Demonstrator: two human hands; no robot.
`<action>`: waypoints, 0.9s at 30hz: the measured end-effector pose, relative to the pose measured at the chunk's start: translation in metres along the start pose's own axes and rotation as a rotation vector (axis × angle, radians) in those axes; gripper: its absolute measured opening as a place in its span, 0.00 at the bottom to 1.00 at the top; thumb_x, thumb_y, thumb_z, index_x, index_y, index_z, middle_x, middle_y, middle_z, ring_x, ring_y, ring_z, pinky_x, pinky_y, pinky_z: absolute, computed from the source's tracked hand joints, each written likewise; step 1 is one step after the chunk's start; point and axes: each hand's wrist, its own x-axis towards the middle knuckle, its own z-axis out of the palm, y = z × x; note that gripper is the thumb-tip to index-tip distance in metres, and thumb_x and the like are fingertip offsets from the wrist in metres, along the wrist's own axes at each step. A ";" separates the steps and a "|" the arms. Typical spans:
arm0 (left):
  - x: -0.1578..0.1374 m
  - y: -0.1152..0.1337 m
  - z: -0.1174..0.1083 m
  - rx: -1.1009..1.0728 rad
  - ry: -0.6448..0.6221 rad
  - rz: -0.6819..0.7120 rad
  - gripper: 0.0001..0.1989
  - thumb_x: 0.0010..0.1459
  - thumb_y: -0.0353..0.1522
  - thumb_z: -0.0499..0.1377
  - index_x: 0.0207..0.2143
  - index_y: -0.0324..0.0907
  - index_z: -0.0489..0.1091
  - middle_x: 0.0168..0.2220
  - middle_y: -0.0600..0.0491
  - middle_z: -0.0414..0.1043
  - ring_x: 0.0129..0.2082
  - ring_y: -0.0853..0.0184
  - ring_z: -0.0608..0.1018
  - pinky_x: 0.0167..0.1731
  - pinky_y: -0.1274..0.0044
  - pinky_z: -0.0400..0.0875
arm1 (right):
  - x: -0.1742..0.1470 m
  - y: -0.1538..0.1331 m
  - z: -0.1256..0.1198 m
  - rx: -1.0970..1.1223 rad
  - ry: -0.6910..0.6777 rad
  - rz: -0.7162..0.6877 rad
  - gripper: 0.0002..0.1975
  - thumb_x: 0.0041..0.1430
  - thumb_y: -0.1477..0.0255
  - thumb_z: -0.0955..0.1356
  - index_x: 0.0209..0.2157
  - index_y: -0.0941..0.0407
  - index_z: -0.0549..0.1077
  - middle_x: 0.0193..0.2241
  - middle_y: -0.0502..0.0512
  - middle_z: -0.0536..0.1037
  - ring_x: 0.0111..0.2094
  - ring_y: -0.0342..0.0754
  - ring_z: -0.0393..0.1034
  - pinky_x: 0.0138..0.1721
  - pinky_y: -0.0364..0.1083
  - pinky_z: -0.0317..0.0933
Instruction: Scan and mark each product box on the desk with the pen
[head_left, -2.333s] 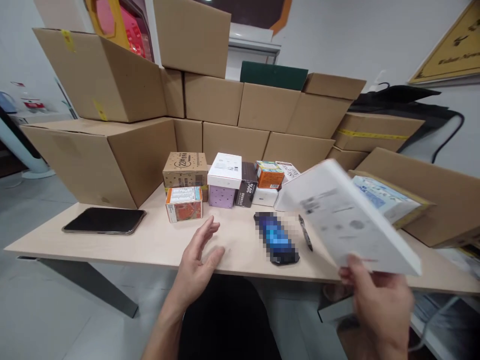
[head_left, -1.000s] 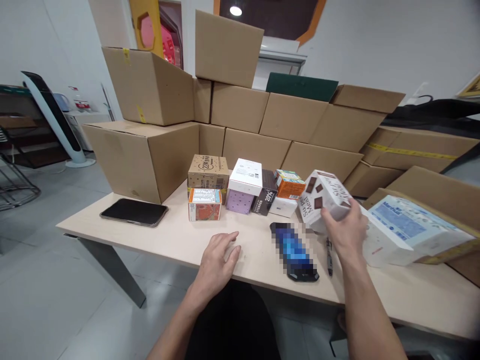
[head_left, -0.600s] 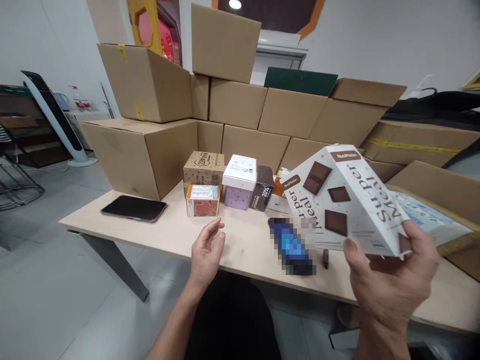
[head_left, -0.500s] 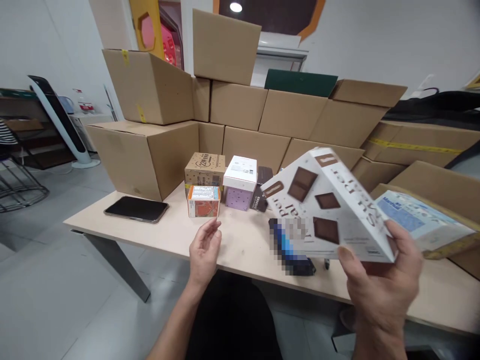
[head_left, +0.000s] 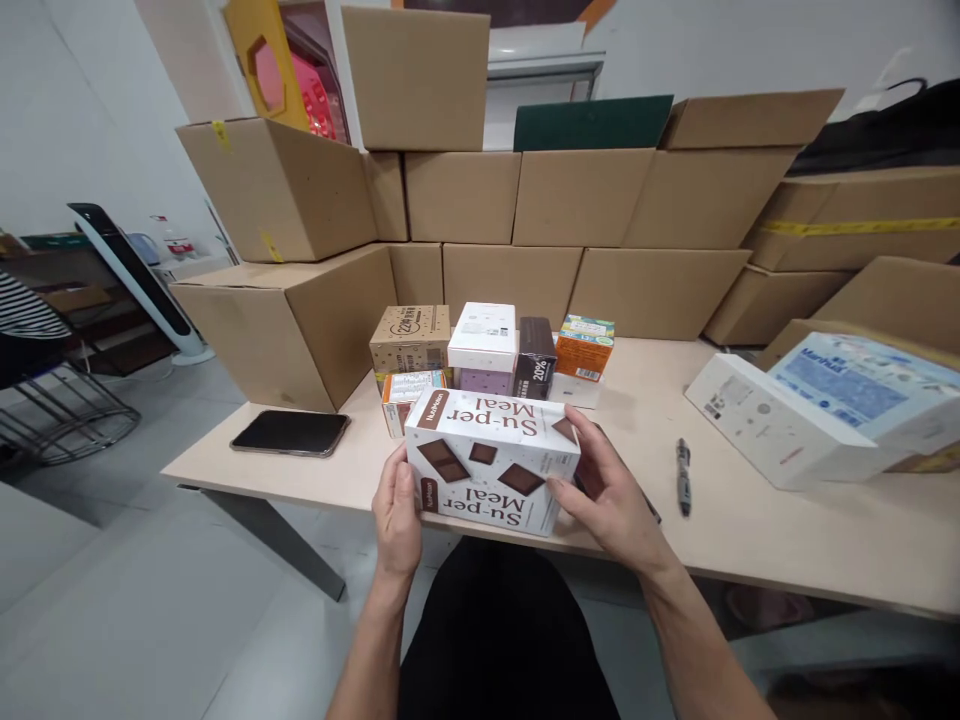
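Both hands grip a white food box [head_left: 491,465] printed with brown chocolate squares, its "Su-per Meal" lettering upside down to me. My left hand [head_left: 399,515] holds its left end, and my right hand [head_left: 611,490] wraps round the right end. The box is over the table's front edge. Just behind it stand a small orange-and-white box [head_left: 396,395], a brown carton [head_left: 411,335], a white-and-lilac box [head_left: 482,340], a dark box marked 20% [head_left: 535,355] and an orange box [head_left: 585,345] on a white one. The box hides parts of these.
A phone [head_left: 291,432] lies at the table's left. To the right are a black pen [head_left: 683,478], a white box [head_left: 780,420] and a blue-and-white tissue pack [head_left: 862,385]. Stacked cardboard boxes [head_left: 510,285] wall off the back and left side.
The chocolate-printed box has come from the right to the middle, lowered and turned level. My left hand, empty before, now holds its left end. The view has shifted slightly.
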 end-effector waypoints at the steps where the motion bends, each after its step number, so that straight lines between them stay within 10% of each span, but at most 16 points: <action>1: 0.001 -0.002 -0.001 -0.004 -0.024 -0.001 0.21 0.67 0.46 0.52 0.54 0.44 0.69 0.54 0.49 0.74 0.54 0.60 0.75 0.54 0.71 0.70 | -0.004 0.001 0.001 -0.004 0.019 0.013 0.39 0.60 0.64 0.70 0.69 0.47 0.52 0.66 0.60 0.62 0.61 0.55 0.65 0.58 0.56 0.65; 9: 0.016 -0.006 -0.017 -0.036 -0.291 -0.098 0.26 0.63 0.46 0.56 0.60 0.48 0.60 0.53 0.48 0.73 0.53 0.59 0.77 0.52 0.67 0.73 | -0.032 0.007 0.019 -0.183 0.021 0.077 0.38 0.64 0.59 0.65 0.71 0.49 0.48 0.70 0.60 0.54 0.66 0.58 0.57 0.64 0.63 0.56; 15: 0.017 0.024 -0.027 0.099 -0.334 -0.122 0.25 0.64 0.45 0.55 0.59 0.43 0.69 0.60 0.47 0.69 0.64 0.54 0.66 0.64 0.65 0.60 | -0.025 -0.011 0.016 -0.133 0.074 0.149 0.27 0.69 0.56 0.59 0.66 0.47 0.60 0.58 0.57 0.73 0.55 0.56 0.71 0.54 0.55 0.66; 27: 0.014 0.020 -0.019 0.265 -0.316 -0.142 0.26 0.68 0.48 0.49 0.60 0.45 0.68 0.60 0.48 0.69 0.62 0.56 0.68 0.63 0.65 0.60 | -0.040 -0.013 0.027 -0.228 0.076 0.130 0.30 0.68 0.57 0.61 0.68 0.46 0.53 0.66 0.56 0.63 0.65 0.57 0.59 0.63 0.61 0.58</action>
